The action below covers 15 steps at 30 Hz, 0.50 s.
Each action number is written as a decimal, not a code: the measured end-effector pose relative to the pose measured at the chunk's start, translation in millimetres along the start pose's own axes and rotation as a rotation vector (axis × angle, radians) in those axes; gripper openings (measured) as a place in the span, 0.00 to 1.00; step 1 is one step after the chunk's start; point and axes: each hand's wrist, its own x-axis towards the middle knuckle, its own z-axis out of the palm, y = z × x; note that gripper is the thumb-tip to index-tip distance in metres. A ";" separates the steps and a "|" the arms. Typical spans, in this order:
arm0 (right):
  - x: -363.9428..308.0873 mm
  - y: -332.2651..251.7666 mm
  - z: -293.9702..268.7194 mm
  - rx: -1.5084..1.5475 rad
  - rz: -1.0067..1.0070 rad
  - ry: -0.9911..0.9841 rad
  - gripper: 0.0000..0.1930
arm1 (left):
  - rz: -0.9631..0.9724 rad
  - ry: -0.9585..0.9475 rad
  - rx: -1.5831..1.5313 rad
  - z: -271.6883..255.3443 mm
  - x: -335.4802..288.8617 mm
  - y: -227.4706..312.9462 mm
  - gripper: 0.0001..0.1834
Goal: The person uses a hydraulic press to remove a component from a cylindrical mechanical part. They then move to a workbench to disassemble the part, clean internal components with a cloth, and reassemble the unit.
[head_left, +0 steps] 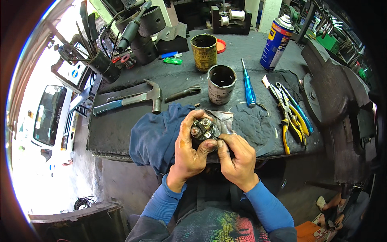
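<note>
My left hand [189,151] is wrapped round a starter solenoid [204,128], a round dark metal part whose end with two terminal bolts faces up. The thumb presses on its near rim. At the right side of the solenoid, my right hand [238,157] is closed in a pinch, thumb against forefinger. A thin dark bit shows at those fingertips, too small to name. Both hands are just over the bench's near edge. Beneath and beside the left hand lies a crumpled blue cloth [155,131]; a grey rag [252,123] is spread behind the right hand.
On the dark workbench [113,139] lie a claw hammer [151,96], a blue screwdriver [249,90] and yellow-handled pliers [292,121]. A grey can [222,86], a yellow tin [204,54] and a blue spray can [277,42] stand farther back. Another person [342,213] is at lower right.
</note>
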 end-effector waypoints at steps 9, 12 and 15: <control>-1.7 -0.4 3.2 0.041 0.036 0.034 0.04 | -0.086 0.030 -0.064 3.5 9.0 16.4 0.45; -4.4 0.9 0.5 0.118 0.112 0.007 0.06 | -0.089 0.035 -0.122 6.3 8.4 19.1 0.45; -2.0 2.7 -8.4 0.311 0.369 -0.011 0.13 | -0.088 -0.010 -0.192 -0.2 12.0 14.7 0.41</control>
